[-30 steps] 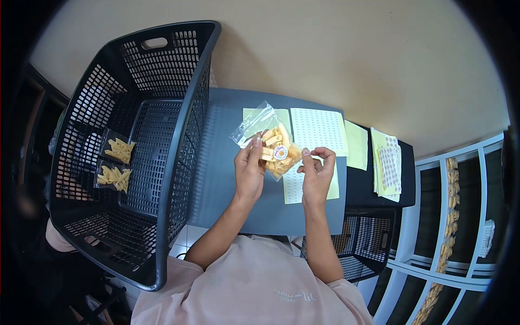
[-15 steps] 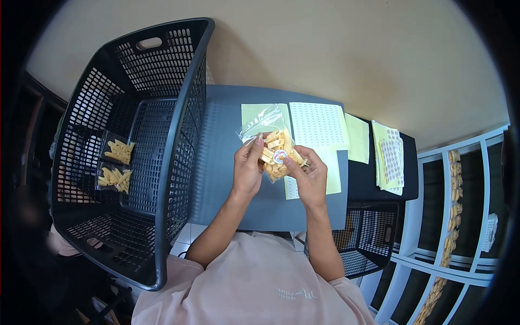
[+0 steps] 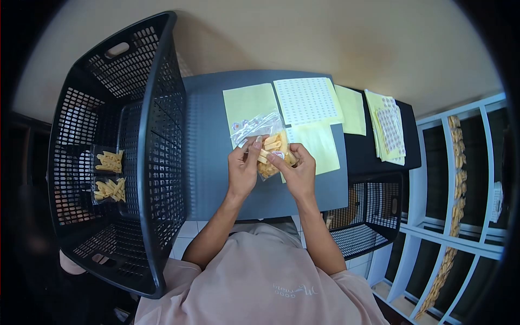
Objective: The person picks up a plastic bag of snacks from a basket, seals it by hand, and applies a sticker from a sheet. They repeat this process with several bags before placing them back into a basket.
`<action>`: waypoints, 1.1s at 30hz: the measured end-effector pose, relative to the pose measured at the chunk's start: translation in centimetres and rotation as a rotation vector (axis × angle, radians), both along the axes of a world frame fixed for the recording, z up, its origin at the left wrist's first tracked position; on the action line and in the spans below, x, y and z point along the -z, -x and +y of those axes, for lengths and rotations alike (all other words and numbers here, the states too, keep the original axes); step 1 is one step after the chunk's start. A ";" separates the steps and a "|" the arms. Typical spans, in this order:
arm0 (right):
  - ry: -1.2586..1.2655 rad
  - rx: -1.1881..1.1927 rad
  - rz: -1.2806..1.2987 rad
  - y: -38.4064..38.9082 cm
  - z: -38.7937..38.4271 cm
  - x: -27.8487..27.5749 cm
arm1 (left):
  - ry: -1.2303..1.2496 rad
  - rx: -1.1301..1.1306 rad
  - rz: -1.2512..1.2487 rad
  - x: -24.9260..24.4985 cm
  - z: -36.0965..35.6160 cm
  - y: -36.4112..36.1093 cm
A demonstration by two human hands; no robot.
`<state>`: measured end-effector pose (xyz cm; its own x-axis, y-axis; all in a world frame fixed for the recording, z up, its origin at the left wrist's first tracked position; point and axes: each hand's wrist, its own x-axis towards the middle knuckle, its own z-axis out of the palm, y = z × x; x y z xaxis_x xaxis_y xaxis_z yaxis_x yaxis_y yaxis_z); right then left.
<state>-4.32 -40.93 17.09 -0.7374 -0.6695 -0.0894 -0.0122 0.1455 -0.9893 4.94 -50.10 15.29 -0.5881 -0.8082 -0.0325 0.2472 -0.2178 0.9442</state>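
A clear plastic bag of pale yellow tube-shaped snacks (image 3: 273, 142) is held between both hands over the grey table. My left hand (image 3: 243, 169) grips its left side, thumb on the front. My right hand (image 3: 299, 170) pinches the right side, its thumb by a round sticker (image 3: 278, 155) that it partly covers. The bag's zip end points up and to the left. Behind the bag lies a yellow-green sheet (image 3: 250, 104) with a few round stickers near its lower left.
A large black basket (image 3: 146, 135) at the left holds two snack bags (image 3: 110, 189). Sticker sheets (image 3: 307, 101) lie on the grey table (image 3: 208, 162), with more (image 3: 388, 130) on a black surface. A smaller black basket (image 3: 383, 208) and white rack (image 3: 476, 246) are at the right.
The view has shifted, so the large basket sits further left and the sheets higher. The bag's top has dropped slightly, and the round stickers on the left sheet now show. Both hands keep their hold.
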 end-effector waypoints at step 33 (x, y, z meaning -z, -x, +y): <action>-0.363 0.255 -0.204 5.0 50.4 7.2 | 0.448 1.090 -0.419 3.9 31.8 5.4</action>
